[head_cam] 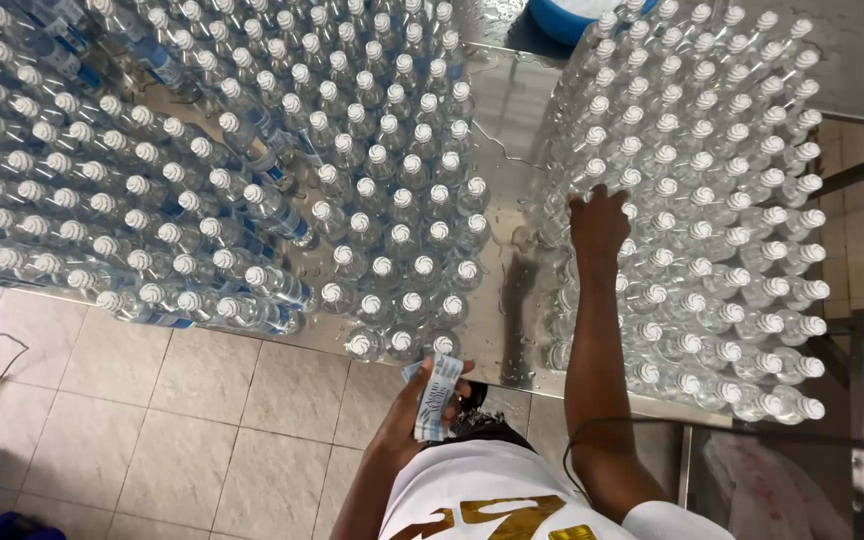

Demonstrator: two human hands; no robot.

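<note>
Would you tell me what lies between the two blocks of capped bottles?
In the head view, only a bare, wet strip of the steel table separates the left bottles from the right bottles.

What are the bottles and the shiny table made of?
The bottles look like clear plastic: see-through, with white ribbed caps. The table looks like stainless steel: grey, glossy, mirroring the bottles, with water drops. The strips in the left hand seem thin printed plastic or paper.

I see a white shirt (492,480) with short sleeves and a gold-yellow and black print on the chest. Both forearms are bare, no gloves. A thin dark cable (592,425) runs across the right arm.
</note>
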